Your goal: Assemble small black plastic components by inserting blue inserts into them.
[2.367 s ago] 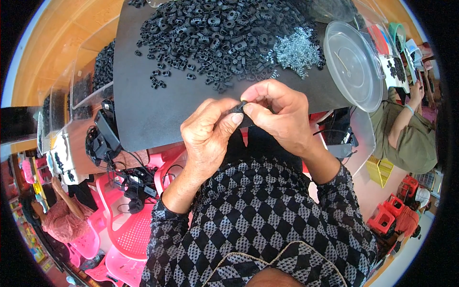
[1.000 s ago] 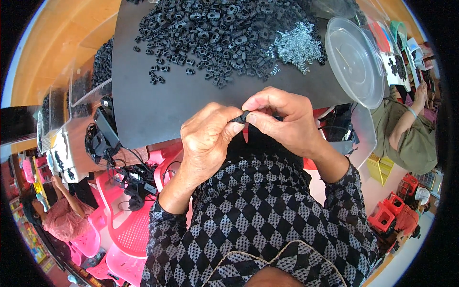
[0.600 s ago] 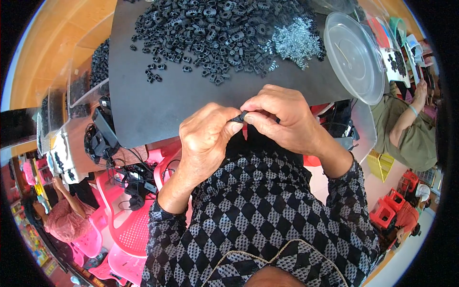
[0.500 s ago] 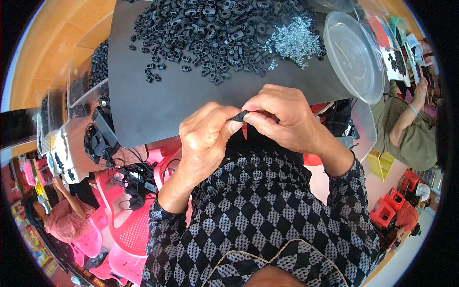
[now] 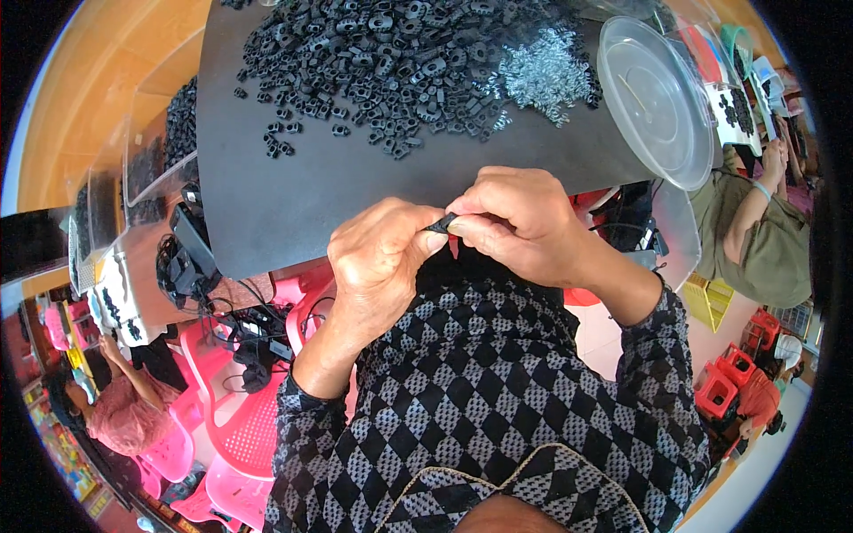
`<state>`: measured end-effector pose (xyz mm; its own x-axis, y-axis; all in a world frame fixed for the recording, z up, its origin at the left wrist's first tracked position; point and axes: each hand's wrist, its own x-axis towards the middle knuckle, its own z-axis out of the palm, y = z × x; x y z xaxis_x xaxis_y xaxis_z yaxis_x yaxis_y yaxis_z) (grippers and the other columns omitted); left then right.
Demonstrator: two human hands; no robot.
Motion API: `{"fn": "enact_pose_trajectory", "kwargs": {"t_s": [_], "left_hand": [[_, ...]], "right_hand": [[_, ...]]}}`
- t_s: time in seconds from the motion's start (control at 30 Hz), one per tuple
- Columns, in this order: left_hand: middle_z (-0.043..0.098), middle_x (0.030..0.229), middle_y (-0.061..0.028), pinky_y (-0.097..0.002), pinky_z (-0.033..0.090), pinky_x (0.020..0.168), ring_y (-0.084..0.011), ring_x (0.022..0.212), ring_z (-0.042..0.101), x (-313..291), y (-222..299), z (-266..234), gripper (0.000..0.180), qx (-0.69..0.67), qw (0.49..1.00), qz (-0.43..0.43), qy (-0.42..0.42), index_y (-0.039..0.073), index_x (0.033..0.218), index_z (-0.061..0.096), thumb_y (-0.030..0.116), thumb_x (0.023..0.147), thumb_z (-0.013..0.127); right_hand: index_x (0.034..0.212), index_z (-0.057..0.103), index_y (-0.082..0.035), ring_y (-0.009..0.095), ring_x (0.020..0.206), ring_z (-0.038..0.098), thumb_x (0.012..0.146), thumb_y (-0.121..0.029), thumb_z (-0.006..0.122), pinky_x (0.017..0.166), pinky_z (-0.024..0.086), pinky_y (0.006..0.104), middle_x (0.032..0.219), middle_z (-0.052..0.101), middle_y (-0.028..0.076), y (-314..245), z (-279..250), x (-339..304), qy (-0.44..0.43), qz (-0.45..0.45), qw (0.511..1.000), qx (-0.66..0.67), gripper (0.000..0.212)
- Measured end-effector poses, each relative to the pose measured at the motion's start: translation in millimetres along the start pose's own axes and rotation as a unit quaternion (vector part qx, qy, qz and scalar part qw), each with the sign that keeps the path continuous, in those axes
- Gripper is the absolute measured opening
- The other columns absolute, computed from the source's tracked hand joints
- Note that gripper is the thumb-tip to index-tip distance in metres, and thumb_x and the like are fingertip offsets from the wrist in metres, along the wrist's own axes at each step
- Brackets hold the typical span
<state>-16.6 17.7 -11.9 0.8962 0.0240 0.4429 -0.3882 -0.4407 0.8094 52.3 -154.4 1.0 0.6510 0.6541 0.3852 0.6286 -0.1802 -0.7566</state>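
In front of my body, just off the near edge of the dark table, both hands meet at a small black plastic cord lock piece. My left hand pinches it between thumb and index finger. From the other side, the thumb and fingertips of my right hand close on its upper end. The fingers cover most of the piece. Beyond my hands lies a large heap of black plastic cord lock parts. Small shiny metal springs are piled at its right side.
A round clear plastic lid lies at the table's right, a thin pale stick on it. Clear bins of black parts stand left, above cables and a pink chair. Other people sit left and right, one in an olive top.
My hands stay joined at the black piece; the right hand has dropped slightly and its fingers have curled in more. The view has shifted a little.
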Motion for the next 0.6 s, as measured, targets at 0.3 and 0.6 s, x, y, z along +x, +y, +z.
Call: {"fn": "enact_pose_trajectory", "kwargs": {"t_s": [0.3, 0.6], "left_hand": [[0.064, 0.071, -0.0103, -0.0295, 0.047, 0.055, -0.0214, 0.061, 0.062, -1, 0, 3, 0.017, 0.02, 0.999, 0.026, 0.0, -0.002, 0.081, 0.066, 0.001, 0.067, 0.074], [0.064, 0.072, -0.012, -0.0333, 0.049, 0.054, -0.0262, 0.062, 0.063, 1, 0, 3, 0.02, 0.008, 1.0, 0.022, 0.016, -0.002, 0.083, 0.064, -0.004, 0.066, 0.073]], "right_hand": [[0.076, 0.051, -0.004, 0.031, 0.061, 0.054, 0.07, -0.001, 0.065, 0.053, 0.043, 0.0414, 0.068, 0.052, 0.01, 4, 11, -4, 0.023, -0.071, 0.997, -0.036, 0.015], [0.082, 0.052, 0.002, 0.028, 0.06, 0.052, 0.069, 0.002, 0.064, 0.053, 0.043, 0.0367, 0.067, 0.049, 0.011, 1, 13, -2, 0.068, -0.134, 0.986, -0.075, 0.018]]}}
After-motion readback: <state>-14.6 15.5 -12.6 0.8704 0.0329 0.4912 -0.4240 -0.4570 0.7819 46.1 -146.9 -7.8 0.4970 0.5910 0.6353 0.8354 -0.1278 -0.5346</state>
